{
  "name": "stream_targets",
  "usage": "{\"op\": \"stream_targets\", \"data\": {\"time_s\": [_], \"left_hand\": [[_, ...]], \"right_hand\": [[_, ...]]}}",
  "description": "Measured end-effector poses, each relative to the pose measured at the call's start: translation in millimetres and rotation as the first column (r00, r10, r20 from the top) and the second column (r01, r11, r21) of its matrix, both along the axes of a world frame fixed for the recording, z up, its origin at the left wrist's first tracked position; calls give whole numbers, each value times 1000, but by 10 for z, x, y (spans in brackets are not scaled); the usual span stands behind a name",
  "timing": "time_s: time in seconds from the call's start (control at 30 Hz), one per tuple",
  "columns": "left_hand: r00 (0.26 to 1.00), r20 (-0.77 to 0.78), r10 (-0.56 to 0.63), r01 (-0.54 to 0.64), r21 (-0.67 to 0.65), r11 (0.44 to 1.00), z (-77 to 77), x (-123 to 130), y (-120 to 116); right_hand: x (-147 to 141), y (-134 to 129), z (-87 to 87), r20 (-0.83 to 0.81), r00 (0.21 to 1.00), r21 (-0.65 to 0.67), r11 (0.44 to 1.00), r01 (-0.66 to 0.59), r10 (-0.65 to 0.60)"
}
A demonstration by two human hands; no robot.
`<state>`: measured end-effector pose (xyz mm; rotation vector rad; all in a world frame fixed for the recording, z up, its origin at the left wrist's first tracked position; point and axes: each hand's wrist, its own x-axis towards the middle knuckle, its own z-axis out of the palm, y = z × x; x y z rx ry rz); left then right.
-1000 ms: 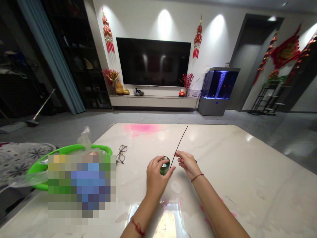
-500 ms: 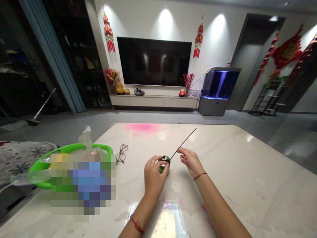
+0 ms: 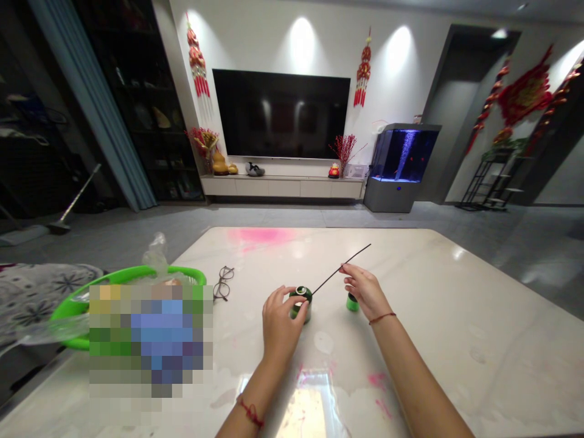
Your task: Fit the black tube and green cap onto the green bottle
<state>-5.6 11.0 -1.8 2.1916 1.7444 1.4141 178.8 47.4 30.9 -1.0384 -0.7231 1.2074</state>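
Note:
A small dark green bottle (image 3: 306,311) stands on the pale table, with an opening ringed in white at its top. My left hand (image 3: 283,322) is wrapped round its left side, thumb and fingers closed on it. A thin black stick (image 3: 328,280) slants up to the right from beside the bottle's top, its lower end close to my left fingertips. Between thumb and forefinger, my right hand (image 3: 364,291) pinches the stick near its middle. Just below those fingers a small bright green cap-like piece (image 3: 351,303) shows on the table, partly behind the hand.
Eyeglasses (image 3: 223,283) lie left of the bottle on the marble-look table (image 3: 456,316). Farther left stands a green basket (image 3: 68,304) with plastic bags and blurred contents. Pink stains mark the tabletop. Beyond are a television (image 3: 280,115) and a lit fish tank (image 3: 404,152).
My right hand has moved right, and the stick now leans lower. The bright green piece has come into view beneath that hand. My left hand still holds the bottle.

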Motion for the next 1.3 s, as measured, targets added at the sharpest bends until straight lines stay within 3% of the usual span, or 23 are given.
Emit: {"op": "stream_targets", "data": {"time_s": [0.13,0.4,0.6,1.3], "left_hand": [[1000,1,16,-16,8,1000,3,-19,9],[995,66,70,-67,-44,997,-55,-53,54],[994,72,88,-76,-154,985,-156,-60,96],[996,66,64,-49,-205,978,-127,-44,79]], "right_hand": [[-26,-18,29,65,998,39,999,-23,21],[-77,-19,112,98,976,142,974,178,-193],[-130,-13,108,240,935,240,950,202,-259],[-463,71,-198,297,947,184,981,66,-120]]}}
